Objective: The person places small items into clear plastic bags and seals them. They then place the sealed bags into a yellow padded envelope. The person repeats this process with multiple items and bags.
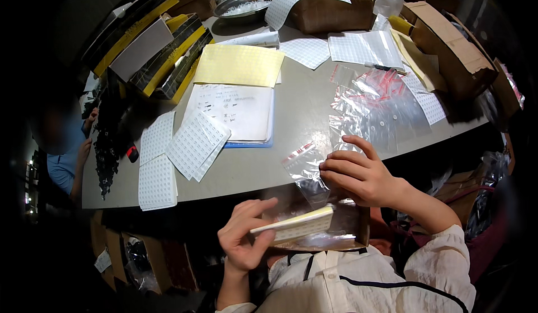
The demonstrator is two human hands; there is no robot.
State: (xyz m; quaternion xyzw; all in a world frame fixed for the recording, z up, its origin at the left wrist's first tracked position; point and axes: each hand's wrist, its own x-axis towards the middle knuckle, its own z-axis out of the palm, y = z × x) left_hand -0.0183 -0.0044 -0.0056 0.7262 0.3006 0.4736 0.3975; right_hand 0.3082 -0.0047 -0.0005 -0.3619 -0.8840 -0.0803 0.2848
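My left hand (244, 231), low in front of my body, pinches a small stack of label sheets (300, 226) printed with rows of tiny marks and yellowish along its upper edge. My right hand (358, 173) reaches over the table's front edge with its fingers apart. Its fingertips are at a small clear zip bag (305, 164) that overhangs the edge; whether they press on it I cannot tell. Beyond that hand, more clear zip bags with red seals (372, 97) lie spread in a pile, some with small round labels. An open box (363, 226) holding clear plastic is at my lap.
Label sheets (157, 167) lie at the left beside a written paper pad (235, 111) under a yellow sheet (240, 65). Black small parts (107, 145) heap at the left edge. Cartons (336, 18) and a metal bowl (241, 7) stand behind. Another person (61, 159) sits far left.
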